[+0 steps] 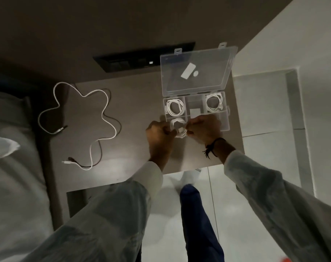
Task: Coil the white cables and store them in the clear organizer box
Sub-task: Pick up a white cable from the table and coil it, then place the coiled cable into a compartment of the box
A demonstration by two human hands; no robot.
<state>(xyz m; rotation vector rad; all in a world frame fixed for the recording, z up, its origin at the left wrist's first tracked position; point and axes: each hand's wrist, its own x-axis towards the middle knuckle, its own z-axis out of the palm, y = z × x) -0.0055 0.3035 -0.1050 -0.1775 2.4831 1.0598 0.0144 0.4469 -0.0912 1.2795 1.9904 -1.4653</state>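
Left hand [159, 131] and right hand [204, 129] both pinch a coiled white cable [180, 127] over the clear organizer box's [225, 121] seven-o'clock compartment; premature release risks the coil springing loose, in my judgement.

You have four white cables: two coiled [175, 107] [214, 102] in the box [225, 123], one coil [179, 127] in your hands, one loose [104, 110] on the table. One box.

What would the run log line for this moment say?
both hands: left hand, right hand hold coiled cable | organizer box: open, two coils stored | loose cable: uncoiled on table
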